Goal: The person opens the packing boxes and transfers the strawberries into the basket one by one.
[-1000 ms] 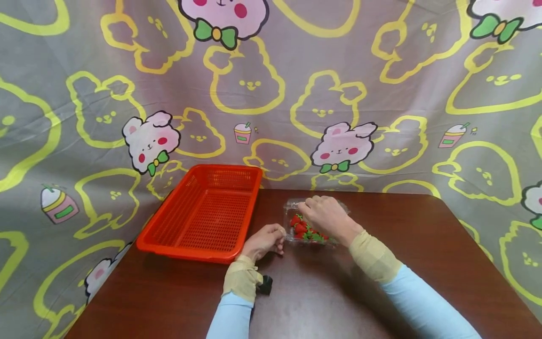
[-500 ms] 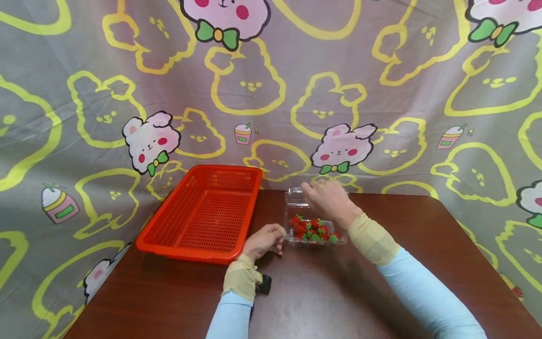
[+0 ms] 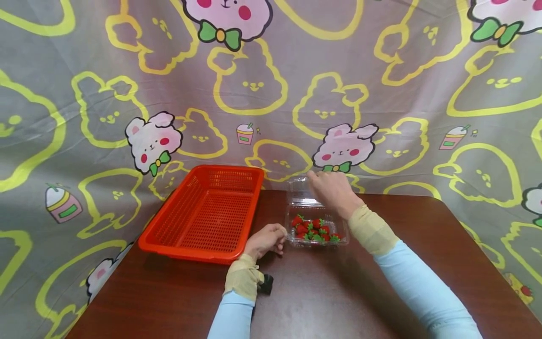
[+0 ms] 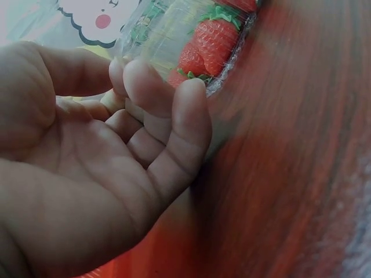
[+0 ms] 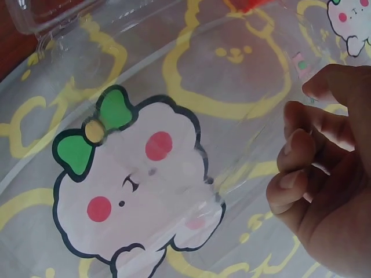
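Observation:
A clear plastic clamshell box (image 3: 318, 244) stands on the table with several red strawberries (image 3: 312, 230) inside, their green leaves showing. Its hinged lid (image 3: 298, 192) is raised on the far side. My left hand (image 3: 266, 241) pinches the box's near left corner between thumb and index finger; the left wrist view shows strawberries (image 4: 215, 43) through the wall just past the fingertips. At the raised lid's edge, my right hand (image 3: 332, 190) holds on with thumb and curled fingers. In the right wrist view the see-through lid (image 5: 152, 124) fills much of the frame beside the right hand (image 5: 324, 156).
An orange-red perforated plastic basket (image 3: 250, 230) stands to the left, close to my left forearm, with nothing in it. The brown table (image 3: 402, 245) reaches a patterned cloth (image 3: 271, 122) hanging behind it. A small black object (image 3: 266, 284) sits by my left wrist.
My right hand has moved up and away from me, swinging the lid from low over the strawberries to upright. The left hand has stayed at the box corner.

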Demonstrator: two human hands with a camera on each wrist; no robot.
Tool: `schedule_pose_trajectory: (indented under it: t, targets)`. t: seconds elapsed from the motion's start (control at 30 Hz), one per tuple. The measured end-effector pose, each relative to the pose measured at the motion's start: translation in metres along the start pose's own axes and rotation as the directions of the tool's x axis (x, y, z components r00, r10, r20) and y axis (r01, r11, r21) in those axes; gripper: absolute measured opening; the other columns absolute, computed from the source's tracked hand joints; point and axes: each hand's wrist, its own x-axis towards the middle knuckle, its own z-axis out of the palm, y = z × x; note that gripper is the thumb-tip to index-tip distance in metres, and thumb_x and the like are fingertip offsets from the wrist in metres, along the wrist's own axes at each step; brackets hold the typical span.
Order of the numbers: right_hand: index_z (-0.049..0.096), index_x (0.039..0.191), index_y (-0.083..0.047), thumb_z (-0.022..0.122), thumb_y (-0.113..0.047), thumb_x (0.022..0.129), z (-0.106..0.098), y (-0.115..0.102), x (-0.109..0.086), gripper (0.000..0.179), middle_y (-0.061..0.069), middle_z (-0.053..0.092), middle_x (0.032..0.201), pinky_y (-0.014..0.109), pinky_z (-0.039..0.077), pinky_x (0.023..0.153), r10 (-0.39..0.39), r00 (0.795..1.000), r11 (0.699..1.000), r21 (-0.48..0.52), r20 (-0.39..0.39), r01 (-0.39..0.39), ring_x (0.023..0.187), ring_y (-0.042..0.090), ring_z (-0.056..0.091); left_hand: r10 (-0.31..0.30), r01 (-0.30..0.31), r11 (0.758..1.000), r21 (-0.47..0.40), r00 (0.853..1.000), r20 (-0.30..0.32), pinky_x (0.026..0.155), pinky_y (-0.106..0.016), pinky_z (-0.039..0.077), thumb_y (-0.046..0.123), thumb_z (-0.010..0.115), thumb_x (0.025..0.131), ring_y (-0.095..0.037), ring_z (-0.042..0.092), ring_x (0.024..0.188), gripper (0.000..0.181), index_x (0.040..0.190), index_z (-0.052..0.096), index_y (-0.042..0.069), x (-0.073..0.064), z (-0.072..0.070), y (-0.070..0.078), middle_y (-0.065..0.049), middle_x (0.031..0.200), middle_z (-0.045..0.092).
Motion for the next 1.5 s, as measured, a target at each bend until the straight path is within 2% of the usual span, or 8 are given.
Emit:
schedule_pose_trajectory:
  t: [0.27,0.6,0.83,1.0,1.1,1.2,1.3,1.5]
  targets:
    - [0.051,0.081,-0.008,0.061,-0.015,0.086,-0.001,0.008,0.001,0.013,0.006,0.052,0.058,0.046,0.045,0.042,0.084,0.994,0.996,0.021,0.063,-0.085,0.047,0.031,0.05,-0.025,0.025,1.0,-0.001,1.0,-0.003,0.055,-0.028,0.052,0.003,0.044,0.093,-0.014,0.048,0.058,0.011,0.086,0.049,0.008,-0.002,0.005,-0.002,-0.001,0.069,0.046]
    - [0.052,0.07,-0.009,0.053,-0.014,0.089,-0.022,0.014,-0.006,0.02,0.005,0.047,0.053,0.044,0.042,0.039,0.151,0.985,0.988,0.032,0.079,-0.154,0.045,0.025,0.048,-0.052,0.052,0.999,0.011,0.999,-0.018,0.056,-0.03,0.053,0.004,0.045,0.093,-0.014,0.048,0.058,0.009,0.087,0.05,0.009,0.0,0.006,0.004,-0.002,0.07,0.048]
    - [0.053,0.068,-0.01,0.056,-0.014,0.089,-0.022,0.017,-0.02,0.021,0.001,0.043,0.05,0.039,0.038,0.039,0.167,0.982,0.982,0.073,0.088,-0.173,0.044,0.021,0.043,-0.068,0.068,0.997,0.024,0.997,-0.032,0.055,-0.028,0.052,0.005,0.046,0.093,-0.014,0.049,0.059,0.006,0.091,0.052,0.006,0.0,0.008,0.003,-0.002,0.071,0.049]
    - [0.052,0.069,-0.011,0.054,-0.015,0.089,-0.017,0.017,-0.03,0.021,0.001,0.044,0.051,0.045,0.04,0.04,0.164,0.986,0.983,0.082,0.036,-0.166,0.045,0.026,0.048,-0.077,0.079,0.997,0.02,0.995,-0.064,0.054,-0.027,0.051,0.017,0.045,0.102,-0.015,0.051,0.059,0.017,0.098,0.053,0.003,-0.001,0.008,-0.001,-0.003,0.073,0.052]
    - [0.051,0.071,-0.011,0.053,-0.015,0.089,-0.018,0.018,-0.032,0.019,0.001,0.044,0.051,0.045,0.041,0.041,0.157,0.987,0.984,0.081,0.022,-0.159,0.046,0.026,0.05,-0.069,0.072,0.997,0.023,0.99,-0.127,0.052,-0.026,0.051,0.024,0.043,0.104,-0.015,0.051,0.058,0.024,0.102,0.052,0.002,-0.002,0.007,-0.002,-0.005,0.075,0.053]
    - [0.051,0.076,-0.009,0.055,-0.013,0.089,-0.02,0.019,-0.034,0.015,0.001,0.043,0.052,0.041,0.04,0.04,0.144,0.99,0.986,0.087,0.013,-0.144,0.045,0.023,0.048,-0.019,0.04,0.996,0.084,0.971,-0.24,0.05,-0.025,0.049,0.021,0.043,0.103,-0.015,0.051,0.057,0.019,0.105,0.049,0.003,-0.003,0.007,0.002,-0.008,0.078,0.054]
    - [0.051,0.081,-0.007,0.056,-0.011,0.088,-0.022,0.022,-0.034,0.01,0.001,0.042,0.052,0.038,0.038,0.038,0.133,0.991,0.986,0.097,0.001,-0.132,0.044,0.019,0.044,0.069,0.016,0.974,0.226,0.93,-0.361,0.053,-0.028,0.048,0.017,0.044,0.098,-0.018,0.053,0.06,0.013,0.104,0.048,0.005,-0.006,0.011,0.013,-0.011,0.081,0.056]
    - [0.051,0.081,-0.008,0.056,-0.012,0.089,-0.023,0.029,-0.033,0.01,0.001,0.042,0.052,0.038,0.039,0.04,0.132,0.991,0.983,0.133,-0.004,-0.13,0.045,0.019,0.043,0.285,0.022,0.838,0.545,0.834,-0.472,0.074,-0.039,0.048,0.018,0.053,0.093,-0.026,0.059,0.083,0.008,0.098,0.053,0.011,-0.016,0.023,0.043,-0.01,0.088,0.061]
